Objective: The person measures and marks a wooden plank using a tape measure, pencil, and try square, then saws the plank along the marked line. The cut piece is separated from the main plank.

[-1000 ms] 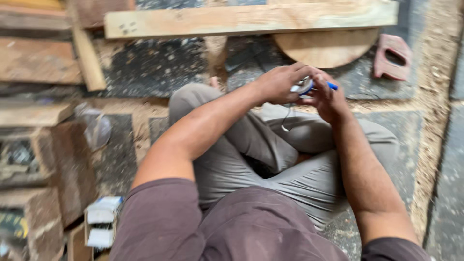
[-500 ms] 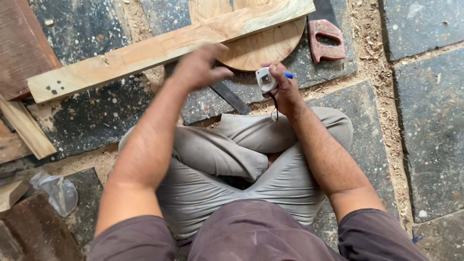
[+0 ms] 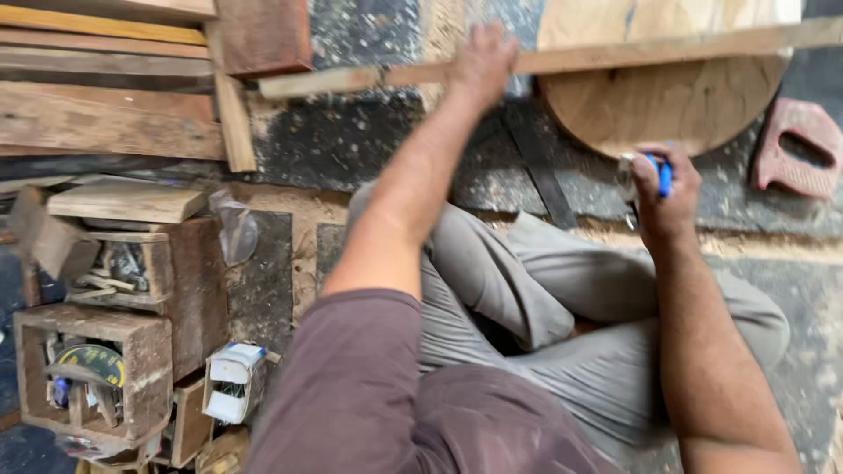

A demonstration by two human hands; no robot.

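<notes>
The left hand (image 3: 481, 61) is lying on a long, pale wooden strip (image 3: 615, 54), fingers draped over its edge, blurred. The strip is crossing a round, smooth wooden disc (image 3: 667, 110) on the dusty stone floor (image 3: 351, 140). The right hand (image 3: 663, 193) is gripping a small white-and-blue object (image 3: 645, 171), fingers closed, near the disc's lower rim. A reddish saw handle (image 3: 795, 149) is lying beside.
</notes>
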